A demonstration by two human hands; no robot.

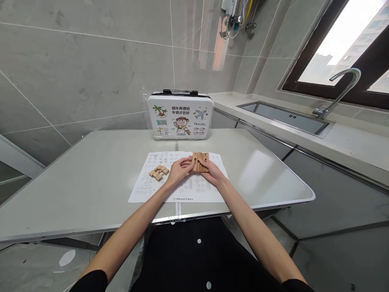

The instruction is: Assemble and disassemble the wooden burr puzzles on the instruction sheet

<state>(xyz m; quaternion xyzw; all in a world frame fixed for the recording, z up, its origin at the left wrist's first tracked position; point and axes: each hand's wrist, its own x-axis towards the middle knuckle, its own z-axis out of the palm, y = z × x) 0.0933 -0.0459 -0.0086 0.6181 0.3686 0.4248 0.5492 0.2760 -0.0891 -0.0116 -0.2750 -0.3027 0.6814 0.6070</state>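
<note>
Above a printed paper sheet [182, 192], both hands hold a flat wooden puzzle board [201, 156] with slots and dark marks on its face. My left hand [180, 168] is closed on its left edge, thumb pressed on the front. My right hand [212, 170] grips the lower right side, its thumb lying across the front. The fingers behind the board are hidden. Left of my hands, several small wooden puzzle pieces [159, 172] lie together on the sheet.
A white carrying case [182, 121] with cartoon prints stands at the back of the folding table [100, 178], against the tiled wall. To the right are a counter [358, 152], a sink [273, 117] and a tall faucet [349, 77].
</note>
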